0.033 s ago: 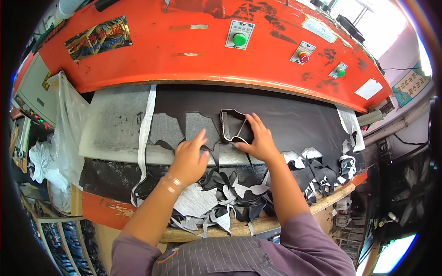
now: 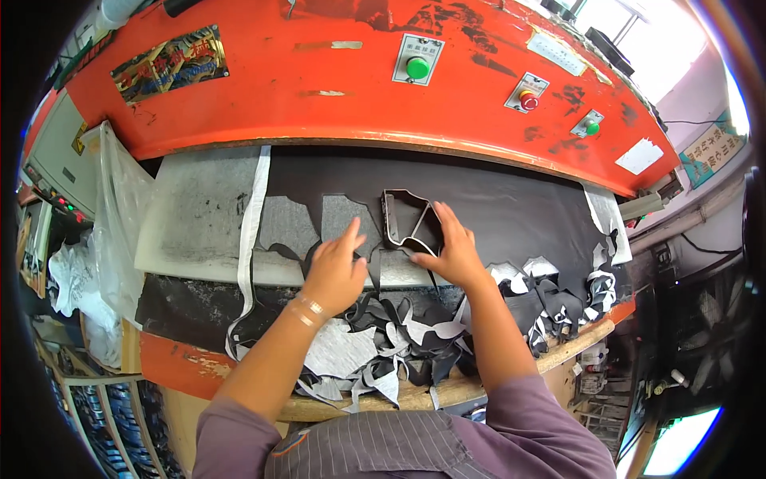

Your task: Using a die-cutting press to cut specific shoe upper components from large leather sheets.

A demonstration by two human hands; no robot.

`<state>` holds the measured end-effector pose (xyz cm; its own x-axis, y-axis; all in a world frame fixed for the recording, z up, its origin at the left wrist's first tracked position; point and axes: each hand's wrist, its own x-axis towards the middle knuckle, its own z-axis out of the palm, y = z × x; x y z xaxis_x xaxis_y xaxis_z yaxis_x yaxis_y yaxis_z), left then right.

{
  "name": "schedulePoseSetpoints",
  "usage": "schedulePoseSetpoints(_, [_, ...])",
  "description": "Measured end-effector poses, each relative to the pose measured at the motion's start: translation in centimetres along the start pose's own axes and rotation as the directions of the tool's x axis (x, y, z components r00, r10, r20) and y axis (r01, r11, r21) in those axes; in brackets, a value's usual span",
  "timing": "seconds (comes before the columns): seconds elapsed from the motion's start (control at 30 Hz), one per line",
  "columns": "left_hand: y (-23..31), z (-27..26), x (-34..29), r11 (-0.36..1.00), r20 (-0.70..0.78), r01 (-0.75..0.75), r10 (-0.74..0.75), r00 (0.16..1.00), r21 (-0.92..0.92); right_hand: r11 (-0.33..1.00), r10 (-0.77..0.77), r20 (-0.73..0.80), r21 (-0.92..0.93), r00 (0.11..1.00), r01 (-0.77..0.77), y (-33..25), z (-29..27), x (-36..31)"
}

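Note:
A metal cutting die [image 2: 412, 243] with a shaped outline and an inner crossbar lies on the dark sheet material [image 2: 511, 199]. My right hand [image 2: 456, 257] is at the die's right end, thumb and fingers spread around that end; whether they touch it is hard to tell. My left hand [image 2: 338, 270] hovers left of the die, fingers stretched out and holding nothing. Beneath and beyond it, two cut-out gaps in the sheet show a grey surface [image 2: 289, 221]. Tangled offcuts [image 2: 415, 331], black and pale grey, lie along the near edge below my hands.
An orange press beam [image 2: 319, 112] spans the far side, carrying a large green button [image 2: 416, 69] and a red button [image 2: 528, 100]. A pale cutting board [image 2: 191, 215] shows at left, beside a clear plastic bag [image 2: 124, 231]. A wooden rail [image 2: 578, 343] runs along the near edge.
My right hand has drawn back slightly to the right, uncovering more of the die's right end. My left hand has shifted a little to the right. The die stays in place.

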<state>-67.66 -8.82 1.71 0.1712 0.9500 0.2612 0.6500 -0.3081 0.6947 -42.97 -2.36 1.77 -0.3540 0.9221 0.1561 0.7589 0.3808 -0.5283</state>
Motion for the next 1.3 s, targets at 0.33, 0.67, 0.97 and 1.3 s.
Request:
schedulePoseSetpoints(0.33, [-0.4,5.8,2.6,0.997,0.036,0.014,-0.017,0.999,0.082,0.988,-0.013,-0.146,-0.157,0.989,-0.01,2.7,0.7,-2.1])
schedulePoseSetpoints(0.67, [0.1,6.1,2.8,0.989,-0.019,-0.011,0.014,1.0,0.151,0.977,-0.043,-0.17,-0.213,0.985,0.006,2.6,0.3,-2.1])
schedulePoseSetpoints(0.97, [7.9,1.7,4.6,0.985,-0.287,0.009,-0.06,0.956,-0.174,0.965,0.048,-0.816,0.187,0.575,0.185,7.4,-14.5,-2.2])
schedulePoseSetpoints(1.3, [19.0,-0.2,6.4,0.88,-0.447,-0.227,0.417,0.791,0.418,0.983,-0.027,-0.996,-0.041,0.079,-0.18,15.6,-30.1,-2.3])
